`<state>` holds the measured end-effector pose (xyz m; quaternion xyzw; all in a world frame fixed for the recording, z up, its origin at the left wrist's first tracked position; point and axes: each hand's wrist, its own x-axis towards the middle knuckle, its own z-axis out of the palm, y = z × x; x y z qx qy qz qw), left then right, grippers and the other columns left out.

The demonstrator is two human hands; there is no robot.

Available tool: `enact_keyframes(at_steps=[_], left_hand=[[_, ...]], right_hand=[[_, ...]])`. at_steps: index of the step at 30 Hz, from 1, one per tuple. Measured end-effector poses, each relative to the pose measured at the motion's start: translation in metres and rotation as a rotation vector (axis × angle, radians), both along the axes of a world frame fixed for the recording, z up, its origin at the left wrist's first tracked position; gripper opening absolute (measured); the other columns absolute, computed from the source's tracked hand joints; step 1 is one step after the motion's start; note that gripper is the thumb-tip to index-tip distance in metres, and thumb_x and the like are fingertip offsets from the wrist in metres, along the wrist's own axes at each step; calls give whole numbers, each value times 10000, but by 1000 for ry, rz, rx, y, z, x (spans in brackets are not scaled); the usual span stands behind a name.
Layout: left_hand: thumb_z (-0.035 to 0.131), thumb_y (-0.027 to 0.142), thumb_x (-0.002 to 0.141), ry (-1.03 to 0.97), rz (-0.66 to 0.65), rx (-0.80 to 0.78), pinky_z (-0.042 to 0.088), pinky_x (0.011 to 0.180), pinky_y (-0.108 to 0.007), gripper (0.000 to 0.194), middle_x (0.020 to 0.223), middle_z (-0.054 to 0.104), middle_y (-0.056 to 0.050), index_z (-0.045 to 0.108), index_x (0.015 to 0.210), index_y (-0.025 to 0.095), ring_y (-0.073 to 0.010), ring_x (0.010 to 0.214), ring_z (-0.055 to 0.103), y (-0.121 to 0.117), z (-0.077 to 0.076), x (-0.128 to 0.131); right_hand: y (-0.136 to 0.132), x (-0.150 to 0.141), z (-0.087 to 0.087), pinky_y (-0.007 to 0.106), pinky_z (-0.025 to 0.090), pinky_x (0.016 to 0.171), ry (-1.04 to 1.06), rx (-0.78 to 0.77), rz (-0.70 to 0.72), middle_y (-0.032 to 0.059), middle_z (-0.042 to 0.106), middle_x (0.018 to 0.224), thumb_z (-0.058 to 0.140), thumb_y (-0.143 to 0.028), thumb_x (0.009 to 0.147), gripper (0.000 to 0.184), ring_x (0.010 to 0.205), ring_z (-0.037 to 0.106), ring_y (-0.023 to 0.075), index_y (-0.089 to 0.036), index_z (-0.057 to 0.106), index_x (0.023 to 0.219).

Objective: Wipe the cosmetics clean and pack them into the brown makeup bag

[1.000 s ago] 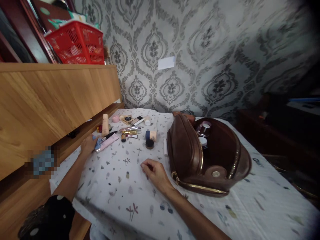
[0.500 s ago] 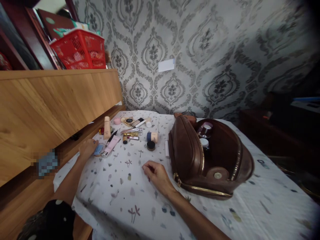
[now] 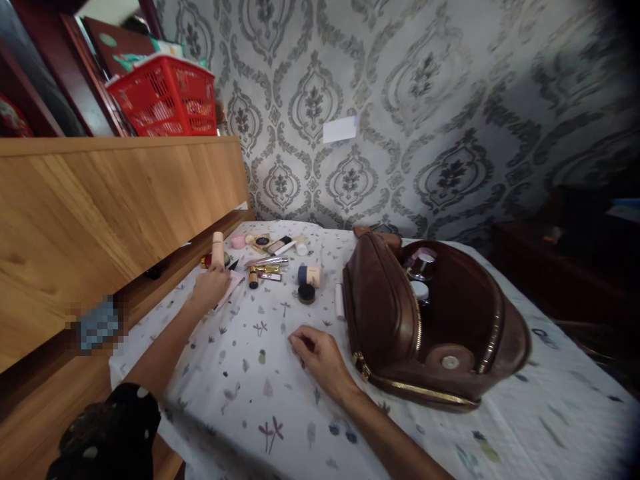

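Observation:
My left hand (image 3: pixel 211 288) reaches over the makeup on the left side of the cloth, its fingers at the lower end of an upright beige tube (image 3: pixel 218 248). Its fingertips are hidden, so I cannot see whether they grip anything. Beneath it a pale pink tube (image 3: pixel 234 281) is partly covered, and the tip of a black pencil-like item (image 3: pixel 233 265) shows beside it. My right hand (image 3: pixel 317 353) rests on the cloth, loosely curled and holding nothing. To its right stands a brown makeup bag (image 3: pixel 385 300), unzipped, with a white-lidded jar (image 3: pixel 420 291) and a silver-capped bottle (image 3: pixel 423 264) inside.
A blue-and-beige jar (image 3: pixel 310 275) and a round black lid (image 3: pixel 306 293) sit mid-table. Gold lipstick tubes (image 3: pixel 267 269) and a pink jar (image 3: pixel 238 242) lie among other cosmetics. A wooden cabinet (image 3: pixel 125 207) borders the left, topped by a red basket (image 3: pixel 173 97).
My left hand has moved up and right, from beside the blue item to the beige tube's lower end, and now covers the blue item. My right hand stays about where it was.

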<state>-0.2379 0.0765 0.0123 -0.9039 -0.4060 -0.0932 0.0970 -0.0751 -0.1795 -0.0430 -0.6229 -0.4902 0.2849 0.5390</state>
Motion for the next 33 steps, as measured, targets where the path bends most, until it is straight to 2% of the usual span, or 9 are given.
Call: enact_keyframes(at_steps=[3, 5, 10, 15, 20, 22, 27, 30, 33], left_hand=[[432, 292, 940, -28, 94, -6, 506, 807, -381, 308, 1079, 694, -150, 724, 958, 195, -322, 1046, 637, 19, 11, 3], [421, 306, 942, -62, 153, -13, 507, 788, -373, 309, 1071, 711, -124, 709, 1022, 225, -308, 988, 663, 36, 20, 7], [414, 294, 935, -130, 200, -28, 508, 832, -354, 369, 1226, 678, -95, 608, 1248, 269, -289, 1075, 649, 87, 35, 40], [453, 194, 878, -109, 138, -66, 469, 976, -354, 502, 1415, 538, -144, 506, 1377, 194, -285, 1248, 557, 126, 26, 94], [513, 310, 857, -55, 165, -127, 457, 991, -462, 568, 1451, 466, -231, 472, 1397, 138, -388, 1311, 486, 154, 8, 127], [499, 340, 860, -31, 188, -150, 461, 975, -475, 545, 1435, 477, -243, 503, 1364, 134, -405, 1287, 506, 163, 3, 129], [583, 356, 782, 47, 190, -189, 516, 852, -409, 588, 1440, 474, -211, 524, 1346, 201, -359, 1079, 655, 177, 1, 119], [643, 433, 738, 87, 193, -185, 517, 845, -406, 612, 1397, 514, -228, 568, 1290, 179, -373, 1073, 657, 174, 7, 115], [634, 572, 730, 109, 195, -183, 508, 876, -419, 680, 1294, 603, -253, 605, 1234, 116, -400, 1128, 628, 162, 13, 115]], right_hand=[[1, 0, -1, 231, 354, 496, -11, 6, -2, -17, 478, 567, 497, -333, 840, 236, 524, 454, 132, -194, 538, 654], [1, 1, -1, 234, 347, 501, -21, 11, -7, -18, 475, 570, 508, -324, 840, 233, 533, 451, 134, -194, 539, 650], [-1, 1, -1, 236, 339, 536, -66, 25, -33, -7, 501, 610, 510, -297, 862, 248, 591, 459, 139, -185, 559, 647], [-2, 2, -2, 240, 353, 585, -91, 3, -28, 1, 555, 649, 514, -227, 862, 205, 634, 493, 141, -174, 610, 688], [-2, 3, -2, 238, 369, 605, -74, -10, -46, 4, 590, 679, 520, -208, 865, 186, 650, 516, 140, -179, 638, 723], [-3, 3, -2, 237, 381, 612, -71, -2, -48, 7, 601, 684, 524, -213, 867, 188, 653, 522, 140, -181, 645, 726], [-3, 3, -2, 237, 376, 602, -71, -13, -48, 8, 597, 675, 529, -204, 857, 183, 640, 514, 139, -182, 631, 706], [-2, 2, -3, 235, 369, 604, -81, -29, -54, 4, 589, 674, 531, -203, 857, 175, 643, 509, 138, -184, 631, 715], [-2, 1, -2, 232, 365, 604, -83, -28, -54, -1, 581, 671, 534, -183, 850, 165, 638, 504, 133, -181, 627, 715]])
